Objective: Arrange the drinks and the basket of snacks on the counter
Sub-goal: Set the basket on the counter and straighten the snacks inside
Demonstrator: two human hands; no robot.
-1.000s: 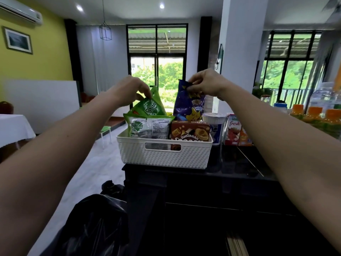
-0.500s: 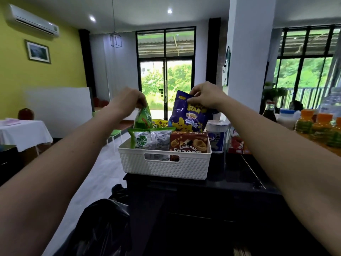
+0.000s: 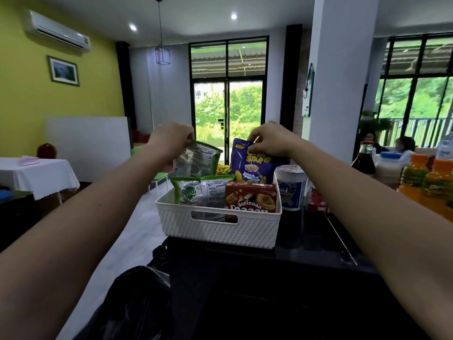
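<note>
1. Left hand [image 3: 171, 138]: raised over the far left part of the basket. Its fingers were curled and pinching the top edge of a green snack packet [image 3: 196, 160].
2. Green snack packet: held upright, printed grey back turned to the camera, its lower end down among the other snacks.
3. Right hand [image 3: 269, 141]: raised over the far right part of the basket. Its fingers were pinching the top edge of a purple snack bag [image 3: 252, 165].
4. Purple snack bag: upright with yellow lettering on its face, standing behind the brown box.
5. White basket [image 3: 220, 224]: woven-pattern plastic with a handle slot in the near wall, set at the left end of the black bench [image 3: 306, 241].
6. Basket contents, near row: a second green packet [image 3: 193, 191] at left and a brown chocolate-snack box [image 3: 252, 197] at right. A yellow packet [image 3: 221, 170] showed between the two held bags.
7. White and blue cup [image 3: 291, 187]: on the bench just right of the basket, with a red carton [image 3: 316, 201] beside it further right.
8. Drinks, far right of the bench: a dark soda bottle [image 3: 364, 160], a white bottle with a blue cap [image 3: 388, 168], and two orange juice bottles [image 3: 414, 177] with orange caps.
9. Black plastic bag [image 3: 137, 303]: low at the near left, below the bench edge.
</note>
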